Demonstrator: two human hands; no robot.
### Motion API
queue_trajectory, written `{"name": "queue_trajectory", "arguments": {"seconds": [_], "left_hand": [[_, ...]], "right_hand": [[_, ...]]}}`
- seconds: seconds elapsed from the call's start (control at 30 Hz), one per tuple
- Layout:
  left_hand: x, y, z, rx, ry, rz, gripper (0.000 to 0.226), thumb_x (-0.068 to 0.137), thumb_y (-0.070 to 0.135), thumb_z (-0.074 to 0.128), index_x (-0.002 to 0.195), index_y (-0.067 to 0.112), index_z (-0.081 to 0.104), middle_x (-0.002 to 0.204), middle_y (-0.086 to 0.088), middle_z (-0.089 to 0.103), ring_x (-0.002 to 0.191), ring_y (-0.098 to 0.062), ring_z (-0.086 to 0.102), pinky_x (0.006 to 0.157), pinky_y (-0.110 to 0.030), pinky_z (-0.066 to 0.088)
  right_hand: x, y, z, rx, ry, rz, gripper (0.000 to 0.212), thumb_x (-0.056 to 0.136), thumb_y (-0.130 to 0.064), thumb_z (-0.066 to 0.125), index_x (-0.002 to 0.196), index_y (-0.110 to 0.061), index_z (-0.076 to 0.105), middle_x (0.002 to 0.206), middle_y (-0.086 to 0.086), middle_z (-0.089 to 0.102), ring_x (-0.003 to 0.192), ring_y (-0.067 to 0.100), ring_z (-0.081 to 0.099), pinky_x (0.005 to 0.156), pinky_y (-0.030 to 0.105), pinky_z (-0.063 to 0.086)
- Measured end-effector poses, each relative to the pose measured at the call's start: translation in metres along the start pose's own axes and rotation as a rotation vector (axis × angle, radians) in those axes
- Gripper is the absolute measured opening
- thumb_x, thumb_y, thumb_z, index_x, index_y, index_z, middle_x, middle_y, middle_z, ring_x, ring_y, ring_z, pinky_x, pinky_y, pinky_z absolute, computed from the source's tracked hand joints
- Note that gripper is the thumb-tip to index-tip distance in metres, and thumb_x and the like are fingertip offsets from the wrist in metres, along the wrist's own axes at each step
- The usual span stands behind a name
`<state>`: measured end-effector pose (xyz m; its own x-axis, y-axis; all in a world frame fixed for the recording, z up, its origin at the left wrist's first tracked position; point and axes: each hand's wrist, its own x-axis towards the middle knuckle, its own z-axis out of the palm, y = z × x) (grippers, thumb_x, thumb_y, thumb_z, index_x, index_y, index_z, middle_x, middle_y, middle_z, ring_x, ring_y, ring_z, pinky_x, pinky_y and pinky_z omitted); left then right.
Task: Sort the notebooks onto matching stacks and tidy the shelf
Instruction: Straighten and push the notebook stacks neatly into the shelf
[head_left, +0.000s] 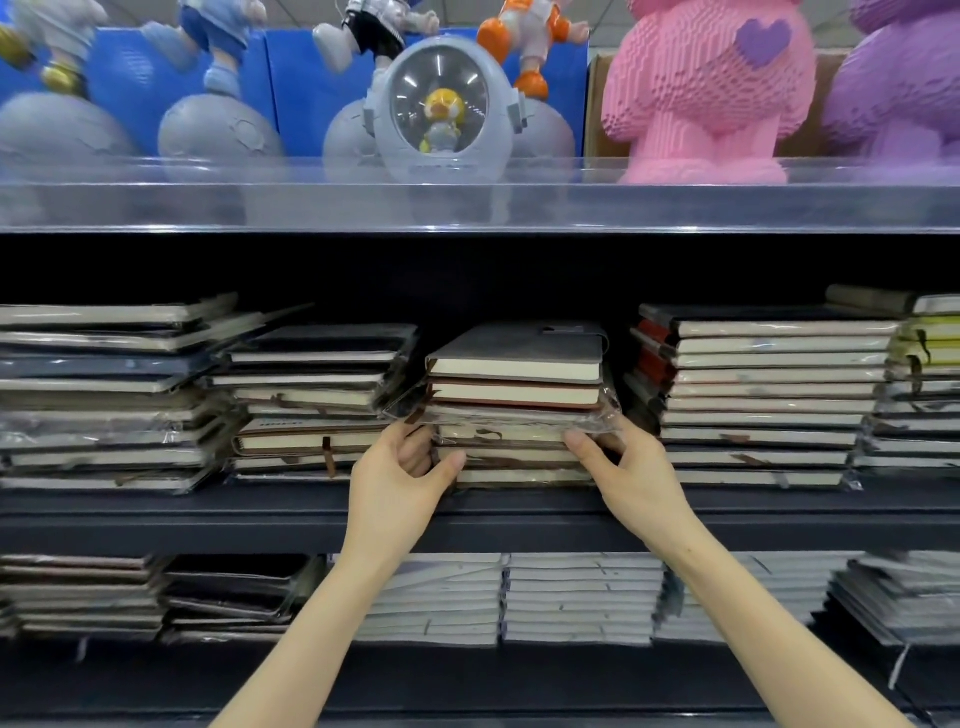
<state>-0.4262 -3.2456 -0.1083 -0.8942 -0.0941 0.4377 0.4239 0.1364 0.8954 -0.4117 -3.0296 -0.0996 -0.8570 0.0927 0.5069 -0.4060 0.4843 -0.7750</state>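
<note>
Gripped at both ends by the left hand (401, 467) and the right hand (628, 470), the middle stack of notebooks (514, 387) is set long side across, straight between them.

Blurred, edge-cut notebook stacks (98, 395) far left

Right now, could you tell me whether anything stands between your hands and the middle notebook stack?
Nothing visible does. The left hand holds the middle notebook stack at its left edge, and the right hand holds it at its right edge.
</note>
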Motion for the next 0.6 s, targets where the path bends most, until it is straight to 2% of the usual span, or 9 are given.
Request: {"name": "queue_trajectory", "arguments": {"seconds": [0.07,0.17,0.23,0.3,0.37,0.43,0.47,0.53,0.6], "left_hand": [[-0.001,0.000,-0.001,-0.012,0.003,0.001,0.060,0.078,0.012,0.075,0.133,0.015,0.051,0.123,0.005,0.059,0.112,-0.003,0.056,0.079,0.000,0.043],[-0.001,0.006,-0.001,-0.055,0.009,0.001,0.063,0.078,0.021,0.074,0.135,0.018,0.047,0.126,0.010,0.056,0.112,0.002,0.051,0.082,-0.002,0.042],[0.000,0.015,0.000,-0.121,-0.005,0.010,0.066,0.076,0.032,0.072,0.136,0.021,0.046,0.126,0.016,0.053,0.115,0.004,0.049,0.092,-0.009,0.040],[0.004,0.021,0.000,-0.142,0.010,0.031,0.057,0.072,0.042,0.066,0.125,0.023,0.056,0.121,0.013,0.061,0.114,0.003,0.054,0.101,-0.020,0.041],[0.010,0.022,-0.001,-0.128,0.054,0.072,0.033,0.076,0.045,0.060,0.105,0.030,0.063,0.107,0.010,0.069,0.105,0.001,0.061,0.101,-0.029,0.046],[0.018,0.023,-0.003,-0.108,0.096,0.099,0.015,0.084,0.040,0.059,0.098,0.035,0.064,0.101,0.008,0.071,0.102,-0.006,0.064,0.098,-0.036,0.048],[0.022,0.024,-0.003,-0.090,0.114,0.106,0.009,0.087,0.036,0.060,0.096,0.037,0.064,0.100,0.008,0.071,0.102,-0.008,0.064,0.098,-0.037,0.048],[0.029,0.025,-0.002,-0.049,0.149,0.124,0.008,0.090,0.030,0.061,0.095,0.037,0.061,0.097,0.013,0.068,0.098,-0.005,0.063,0.096,-0.033,0.049],[0.030,0.027,0.000,-0.025,0.166,0.141,0.013,0.091,0.029,0.060,0.103,0.033,0.060,0.095,0.021,0.063,0.095,0.006,0.059,0.092,-0.020,0.046]], "right_hand": [[0.000,0.000,-0.002,0.029,-0.008,0.005,0.064,0.076,-0.061,0.055,0.127,-0.022,0.058,0.121,-0.014,0.064,0.119,0.004,0.054,0.106,0.035,0.043],[-0.004,-0.003,-0.004,0.127,0.043,-0.009,0.070,0.076,-0.046,0.065,0.141,-0.029,0.042,0.128,-0.027,0.052,0.117,-0.013,0.047,0.096,0.003,0.038],[-0.008,-0.007,-0.005,0.196,0.104,-0.036,0.080,0.072,-0.047,0.068,0.142,-0.040,0.029,0.122,-0.042,0.042,0.112,-0.025,0.041,0.086,-0.005,0.033],[-0.008,-0.013,-0.003,0.215,0.103,-0.075,0.078,0.071,-0.062,0.064,0.137,-0.049,0.026,0.121,-0.049,0.042,0.117,-0.024,0.040,0.090,-0.002,0.035],[-0.004,-0.018,-0.001,0.230,0.099,-0.091,0.077,0.069,-0.074,0.059,0.137,-0.050,0.032,0.131,-0.037,0.047,0.123,-0.011,0.045,0.102,0.014,0.040],[0.001,-0.023,0.000,0.236,0.177,-0.092,0.063,0.076,-0.064,0.058,0.134,-0.042,0.045,0.128,-0.021,0.058,0.119,-0.003,0.053,0.105,0.031,0.044],[0.004,-0.026,-0.001,0.228,0.227,-0.089,0.055,0.078,-0.058,0.057,0.130,-0.039,0.051,0.122,-0.019,0.062,0.114,-0.002,0.056,0.103,0.034,0.046],[0.008,-0.027,-0.002,0.186,0.288,-0.077,0.050,0.079,-0.057,0.058,0.125,-0.038,0.054,0.114,-0.018,0.066,0.109,-0.002,0.059,0.100,0.035,0.048],[0.011,-0.025,-0.002,0.132,0.298,-0.068,0.055,0.079,-0.061,0.056,0.130,-0.043,0.049,0.122,-0.021,0.062,0.117,-0.001,0.054,0.103,0.035,0.045]]}}
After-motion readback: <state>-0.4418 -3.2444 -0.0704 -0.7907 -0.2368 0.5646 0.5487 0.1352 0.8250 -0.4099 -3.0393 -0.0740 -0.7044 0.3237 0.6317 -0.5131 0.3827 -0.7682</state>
